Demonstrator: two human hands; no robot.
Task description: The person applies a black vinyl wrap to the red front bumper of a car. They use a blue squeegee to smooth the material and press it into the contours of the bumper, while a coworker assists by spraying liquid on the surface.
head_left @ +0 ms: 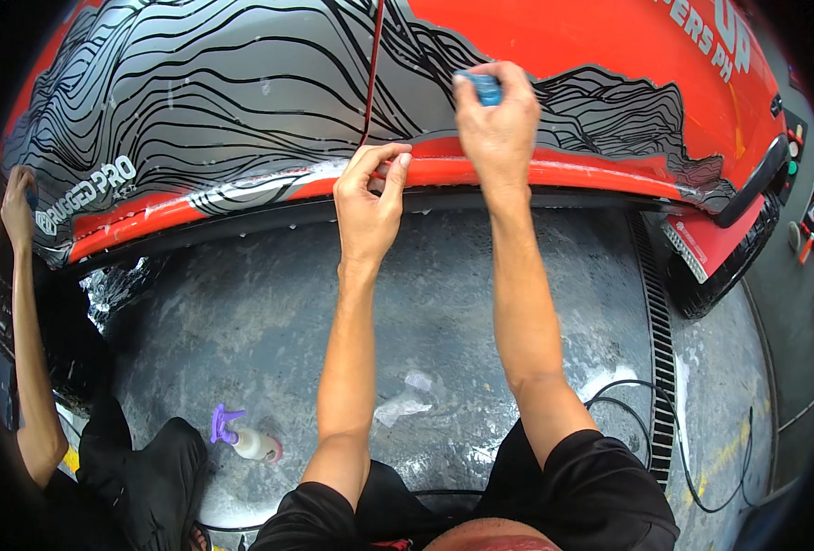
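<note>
A red car body (517, 41) with a grey graphic panel of black wavy lines (232, 73) fills the upper part of the view. My right hand (499, 138) holds a small blue block (483, 88) against the panel, right of the door gap (373, 69). Its exact kind is unclear. Lower down and to the left, my left hand (370, 197) is at the red sill (554, 173), just below the gap. Its fingers are curled in a pinch, thumb close to the forefinger. Whatever may be between them is hidden.
A spray bottle with a purple trigger head (246, 441) lies on the grey wet floor (269, 312). At the left, another person's hand (16, 207) is at the bodywork. A floor grate (657, 340), black hose (692, 487), wheel (724, 275) and red mud flap (715, 241) are at right.
</note>
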